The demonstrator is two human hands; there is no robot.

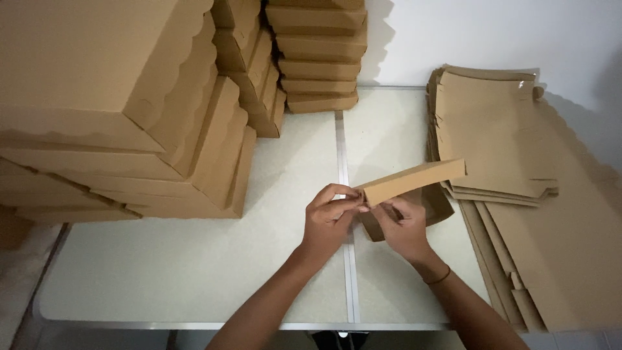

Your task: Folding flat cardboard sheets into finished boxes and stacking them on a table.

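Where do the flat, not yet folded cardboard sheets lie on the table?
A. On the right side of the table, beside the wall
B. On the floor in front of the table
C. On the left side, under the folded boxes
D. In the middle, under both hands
A: the flat cardboard sheets lie stacked at the right of the table, while the folded boxes are piled at the left and back.

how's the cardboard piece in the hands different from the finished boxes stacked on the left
The cardboard piece is half-formed, one wall raised and a corner being worked by the left hand and right hand; the stacked boxes are fully closed. The piece is single and held just over the table; the boxes sit piled in layers, untouched. Both are the same plain brown cardboard.
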